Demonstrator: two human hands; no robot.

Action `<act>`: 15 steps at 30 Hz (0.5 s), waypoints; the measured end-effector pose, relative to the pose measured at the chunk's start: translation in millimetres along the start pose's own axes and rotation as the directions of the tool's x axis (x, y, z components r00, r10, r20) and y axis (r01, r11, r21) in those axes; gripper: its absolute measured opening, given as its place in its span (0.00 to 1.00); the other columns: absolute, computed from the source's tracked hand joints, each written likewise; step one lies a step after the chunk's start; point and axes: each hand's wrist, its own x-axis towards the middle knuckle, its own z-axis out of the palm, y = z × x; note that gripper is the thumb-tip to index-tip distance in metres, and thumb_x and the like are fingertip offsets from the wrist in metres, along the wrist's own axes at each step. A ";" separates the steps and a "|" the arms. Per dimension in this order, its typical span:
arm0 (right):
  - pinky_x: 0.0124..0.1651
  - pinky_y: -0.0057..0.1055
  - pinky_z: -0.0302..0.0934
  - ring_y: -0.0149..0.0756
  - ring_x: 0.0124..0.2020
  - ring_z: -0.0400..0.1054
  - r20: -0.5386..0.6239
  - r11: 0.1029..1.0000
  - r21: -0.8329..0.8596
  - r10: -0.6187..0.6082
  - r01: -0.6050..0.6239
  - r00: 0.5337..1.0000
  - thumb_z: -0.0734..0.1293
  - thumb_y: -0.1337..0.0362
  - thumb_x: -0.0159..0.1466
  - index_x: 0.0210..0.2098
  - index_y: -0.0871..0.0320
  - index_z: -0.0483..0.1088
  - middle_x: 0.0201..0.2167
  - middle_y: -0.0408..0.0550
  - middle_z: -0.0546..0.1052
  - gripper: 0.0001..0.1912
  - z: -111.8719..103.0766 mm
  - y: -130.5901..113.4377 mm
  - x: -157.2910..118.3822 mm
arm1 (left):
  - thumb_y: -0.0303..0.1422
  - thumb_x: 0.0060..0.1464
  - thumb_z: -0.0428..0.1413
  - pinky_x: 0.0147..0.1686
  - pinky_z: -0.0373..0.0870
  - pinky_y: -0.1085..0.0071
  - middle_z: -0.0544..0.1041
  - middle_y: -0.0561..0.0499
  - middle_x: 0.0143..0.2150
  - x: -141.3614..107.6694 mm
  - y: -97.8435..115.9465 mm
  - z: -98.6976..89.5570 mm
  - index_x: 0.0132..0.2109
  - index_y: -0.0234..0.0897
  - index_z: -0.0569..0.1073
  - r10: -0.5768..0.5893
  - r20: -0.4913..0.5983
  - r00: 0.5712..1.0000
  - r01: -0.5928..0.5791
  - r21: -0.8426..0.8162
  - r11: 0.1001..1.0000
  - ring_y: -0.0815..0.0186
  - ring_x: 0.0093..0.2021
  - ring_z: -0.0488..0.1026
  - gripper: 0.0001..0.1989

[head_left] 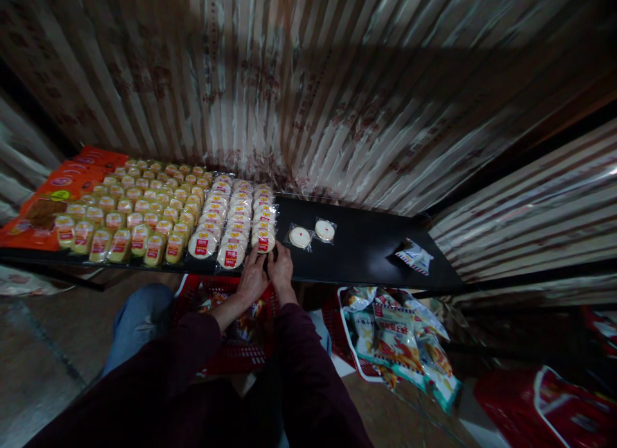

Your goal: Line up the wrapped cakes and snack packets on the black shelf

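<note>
Several wrapped round cakes with red labels stand overlapping in three rows on the black shelf. At the near end of the right-hand row, a wrapped round cake (263, 240) has both hands at its lower edge. My left hand (253, 279) grips it from the left with bent fingers, and my right hand (280, 265) has its fingers closed at the right side. The fingertips are partly hidden. Just right of the hands lie two more wrapped round cakes (299, 236), pale side up. To the left are tight rows of wrapped yellow cakes (130, 206) with red-and-white labels.
The narrow black shelf (357, 255) backs onto a striped curtain (308, 101). A small crumpled packet (413, 256) lies toward its right end. An orange bag (41, 210) is at far left. Below stand a red basket (241, 358) and a basket piled with snack bags (398, 332).
</note>
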 end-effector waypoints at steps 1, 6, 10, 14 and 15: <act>0.52 0.36 0.62 0.41 0.49 0.67 -0.002 1.000 0.006 0.000 0.000 1.000 0.59 0.67 0.62 0.56 0.60 0.64 0.51 0.57 0.70 0.23 1.0 0.8 -0.3 | 0.16 0.45 0.47 0.63 0.57 0.54 0.54 0.35 0.68 0.4 -0.2 0.1 0.56 0.27 0.68 0.003 0.002 1.000 -0.003 0.001 1.000 0.52 0.66 0.55 0.28; 0.54 0.38 0.61 0.41 0.51 0.65 -0.150 0.995 0.092 -0.031 0.045 0.988 0.57 0.68 0.62 0.56 0.63 0.63 0.52 0.60 0.69 0.23 1.1 4.1 -14.5 | 0.17 0.49 0.46 0.62 0.60 0.54 0.58 0.36 0.66 1.3 2.6 -3.6 0.50 0.28 0.72 0.026 -0.017 1.000 -0.026 0.025 0.999 0.53 0.64 0.60 0.22; 0.52 0.37 0.62 0.38 0.46 0.68 -0.247 0.972 0.220 -0.031 0.087 0.969 0.55 0.64 0.64 0.51 0.62 0.66 0.45 0.56 0.73 0.18 0.4 9.2 -47.5 | 0.19 0.53 0.46 0.59 0.64 0.56 0.62 0.39 0.64 -15.8 5.5 -6.8 0.47 0.32 0.73 0.077 0.001 0.997 -0.077 0.014 0.997 0.57 0.59 0.65 0.18; 0.49 0.35 0.62 0.37 0.42 0.69 -0.201 0.956 0.282 -0.021 0.078 0.979 0.55 0.63 0.64 0.42 0.60 0.70 0.40 0.53 0.76 0.15 13.0 23.7 -97.3 | 0.22 0.55 0.47 0.59 0.64 0.60 0.70 0.40 0.58 -61.6 -5.6 -3.3 0.48 0.33 0.73 0.115 0.162 0.980 -0.113 -0.019 0.993 0.60 0.57 0.67 0.17; 0.49 0.34 0.62 0.37 0.42 0.70 -0.151 0.963 0.267 -0.007 0.048 0.989 0.55 0.65 0.63 0.41 0.59 0.71 0.39 0.53 0.76 0.15 18.6 28.5 -110.7 | 0.22 0.55 0.46 0.58 0.64 0.60 0.71 0.41 0.56 -75.8 -11.6 -2.1 0.48 0.34 0.73 0.093 0.204 0.975 -0.092 -0.015 0.996 0.61 0.57 0.67 0.17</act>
